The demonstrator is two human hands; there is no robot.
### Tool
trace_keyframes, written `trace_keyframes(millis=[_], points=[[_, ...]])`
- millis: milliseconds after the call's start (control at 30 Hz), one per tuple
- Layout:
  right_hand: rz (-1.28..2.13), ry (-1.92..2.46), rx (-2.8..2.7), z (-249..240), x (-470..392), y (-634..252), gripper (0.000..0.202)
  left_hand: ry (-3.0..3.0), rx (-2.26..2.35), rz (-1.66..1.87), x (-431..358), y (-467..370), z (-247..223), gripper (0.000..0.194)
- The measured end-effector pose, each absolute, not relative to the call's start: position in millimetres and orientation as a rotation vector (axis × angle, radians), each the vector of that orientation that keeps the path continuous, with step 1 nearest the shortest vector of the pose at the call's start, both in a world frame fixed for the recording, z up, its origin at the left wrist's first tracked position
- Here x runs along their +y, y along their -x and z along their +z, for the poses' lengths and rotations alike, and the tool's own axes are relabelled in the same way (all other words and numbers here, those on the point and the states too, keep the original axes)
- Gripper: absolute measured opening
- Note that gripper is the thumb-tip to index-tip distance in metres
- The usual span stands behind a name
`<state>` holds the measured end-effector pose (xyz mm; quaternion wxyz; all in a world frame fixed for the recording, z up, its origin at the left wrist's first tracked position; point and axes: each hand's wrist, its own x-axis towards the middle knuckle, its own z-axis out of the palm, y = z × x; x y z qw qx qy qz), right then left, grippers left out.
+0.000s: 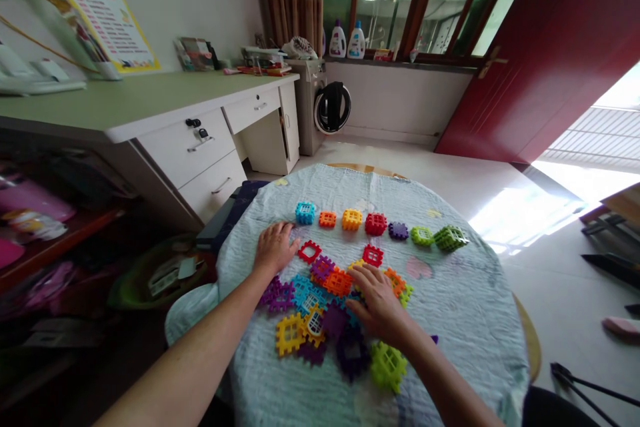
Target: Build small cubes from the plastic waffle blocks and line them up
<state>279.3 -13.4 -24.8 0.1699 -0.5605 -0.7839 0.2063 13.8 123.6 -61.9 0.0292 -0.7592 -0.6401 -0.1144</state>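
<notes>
My left hand (275, 248) rests on the cloth with its fingers stretched out, holding nothing. Near its fingertips are a red square plastic piece (309, 252) and a blue stack of interlocking tiles (305, 213). Over the right side of a loose pile, my right hand (377, 297) lies with fingers apart, partly covering a yellow piece (356, 265). Close by it are an orange tile (339, 282), a dark purple tile (335, 320) and a red tile (373, 255). Blue tiles (307, 297), yellow tiles (290, 335) and a green tile (388, 367) lie around the pile.
Along the far side runs a row of stacks: orange (327, 219), yellow (352, 219), red (376, 223), purple (399, 231) and green (451, 238). A pale blue cloth (465, 320) covers the round table. Beyond stand a desk (200, 97) and a washing machine (307, 107).
</notes>
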Motion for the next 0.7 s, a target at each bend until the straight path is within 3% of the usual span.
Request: trace_keyframes(millis=[200,700], points=[[0.611,1.507,-2.158,-34,-9,-253,0.033,2.336,-1.975,-0.358,123,-14,-61,0.041],[0.662,1.299,-1.868,-24,-15,-260,0.024,2.335,-1.967,-0.368,123,-15,-59,0.039]])
